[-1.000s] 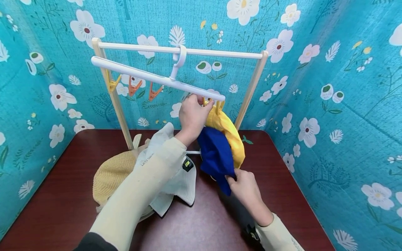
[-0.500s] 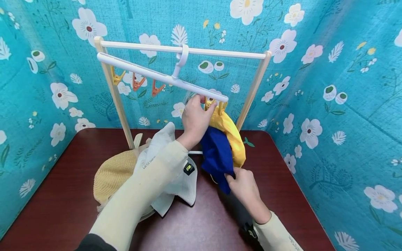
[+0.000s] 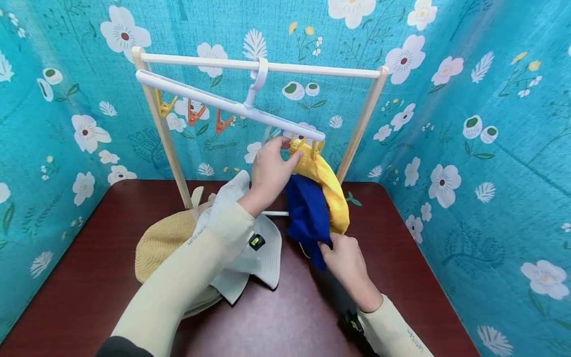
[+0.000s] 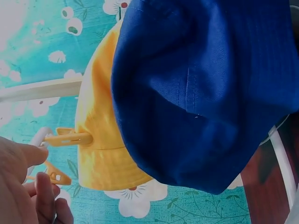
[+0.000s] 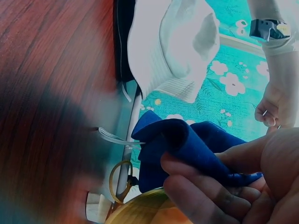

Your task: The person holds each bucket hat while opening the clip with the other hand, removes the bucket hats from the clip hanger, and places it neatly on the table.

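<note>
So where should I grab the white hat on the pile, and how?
I'd pinch the white hat by its brim, coming from the right: that edge sticks out over the table, while the left sleeve crosses above its other side.

My left hand (image 3: 271, 166) and right hand (image 3: 347, 255) are bare below my snug left sleeve (image 3: 185, 272) and right sleeve (image 3: 394, 329), both cream with small dark lettering (image 3: 196, 236). Black fabric (image 3: 124, 347) borders my left sleeve's upper end, and a black block (image 3: 259, 244) with a yellow-green patch sits at that wrist.
</note>
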`<move>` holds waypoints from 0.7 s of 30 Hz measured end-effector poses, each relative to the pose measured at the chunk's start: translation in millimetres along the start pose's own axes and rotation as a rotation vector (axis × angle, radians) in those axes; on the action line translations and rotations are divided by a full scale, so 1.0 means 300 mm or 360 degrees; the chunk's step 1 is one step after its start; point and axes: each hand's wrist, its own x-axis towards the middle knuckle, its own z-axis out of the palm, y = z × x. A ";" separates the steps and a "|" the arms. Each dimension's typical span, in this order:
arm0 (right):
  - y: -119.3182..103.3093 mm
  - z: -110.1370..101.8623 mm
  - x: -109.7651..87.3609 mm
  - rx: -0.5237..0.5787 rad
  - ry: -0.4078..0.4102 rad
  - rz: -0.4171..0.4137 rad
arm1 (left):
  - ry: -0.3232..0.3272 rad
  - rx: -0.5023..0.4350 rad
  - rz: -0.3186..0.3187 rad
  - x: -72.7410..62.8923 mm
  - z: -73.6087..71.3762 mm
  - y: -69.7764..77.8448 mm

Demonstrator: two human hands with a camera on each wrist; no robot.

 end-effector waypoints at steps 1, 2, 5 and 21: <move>0.000 -0.002 0.001 -0.0005 0.0007 -0.0004 | -0.0021 0.0005 0.0000 -0.002 -0.006 0.001; 0.000 -0.003 0.002 -0.0011 0.0016 -0.0009 | -0.0037 0.0003 0.0005 -0.004 -0.012 0.002; 0.003 -0.002 0.004 -0.0017 0.0013 -0.0012 | -0.0061 -0.0008 0.0018 -0.012 -0.027 0.003; 0.008 -0.004 0.005 -0.0033 -0.0011 0.0000 | -0.0129 -0.0086 0.0075 -0.078 -0.081 -0.018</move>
